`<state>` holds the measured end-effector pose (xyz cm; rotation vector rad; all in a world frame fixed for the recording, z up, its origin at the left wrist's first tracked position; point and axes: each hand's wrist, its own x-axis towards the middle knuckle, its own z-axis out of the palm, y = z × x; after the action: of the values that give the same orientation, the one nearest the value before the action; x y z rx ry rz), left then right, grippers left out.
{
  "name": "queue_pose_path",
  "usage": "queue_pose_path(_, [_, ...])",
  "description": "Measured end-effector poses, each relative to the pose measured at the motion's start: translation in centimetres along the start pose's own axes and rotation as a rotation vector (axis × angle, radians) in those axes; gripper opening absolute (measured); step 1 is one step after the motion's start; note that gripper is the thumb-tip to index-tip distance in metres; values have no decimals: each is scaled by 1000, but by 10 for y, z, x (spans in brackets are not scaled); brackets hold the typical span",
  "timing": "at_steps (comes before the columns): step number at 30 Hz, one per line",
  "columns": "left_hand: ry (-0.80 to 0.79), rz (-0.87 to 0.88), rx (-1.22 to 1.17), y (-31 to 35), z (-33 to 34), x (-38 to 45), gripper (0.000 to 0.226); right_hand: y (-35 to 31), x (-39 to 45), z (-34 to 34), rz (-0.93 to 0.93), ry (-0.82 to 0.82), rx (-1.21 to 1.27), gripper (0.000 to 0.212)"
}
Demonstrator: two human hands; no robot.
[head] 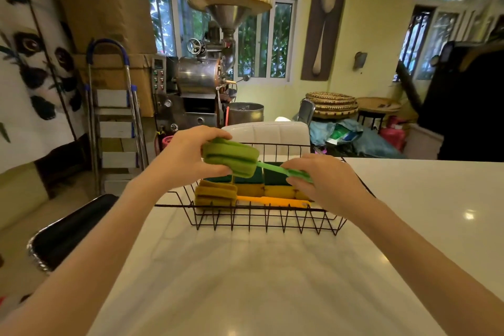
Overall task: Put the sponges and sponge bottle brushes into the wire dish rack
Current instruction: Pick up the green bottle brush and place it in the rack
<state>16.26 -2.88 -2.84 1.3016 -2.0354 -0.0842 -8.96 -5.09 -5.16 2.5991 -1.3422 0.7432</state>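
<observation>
Hands hide green brush ends above rack.

A glossy white table mirrors ceiling lights beneath a thin black wire dish rack. Inside lie matt, porous sponges and an orange sponge bottle brush with a smooth plastic handle. Bare hands hold a green sponge bottle brush, its foam head soft and matt, its plastic handle shiny.

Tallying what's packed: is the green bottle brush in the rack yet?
Not yet. The green bottle brush is held above the wire rack by the left hand and right hand.
</observation>
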Motion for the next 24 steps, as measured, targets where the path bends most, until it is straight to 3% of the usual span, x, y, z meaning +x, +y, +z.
queue_pose_path(4, [18,50,-16,-1,4,10,58,9,10,5,-6,0,-88,30])
queue_pose_path(7, [101,132,-133,3,-1,17,65,14,17,3,34,54,7,29])
queue_pose_path(12, [204,-50,-691,20,-11,29,83,6,31,-3,168,198,682,26])
queue_pose_path(15, [-7,-228,-765,21,3,34,77,-8,38,-4,242,188,1214,16])
queue_pose_path(18, [-371,-415,-830,15,20,32,43,-18,41,1,282,157,1406,15])
queue_pose_path(20, [-562,-422,-847,10,28,31,40,-21,41,8,296,165,1476,15])
queue_pose_path(24, [-615,-354,-849,3,33,31,32,-22,41,15,326,171,1530,16])
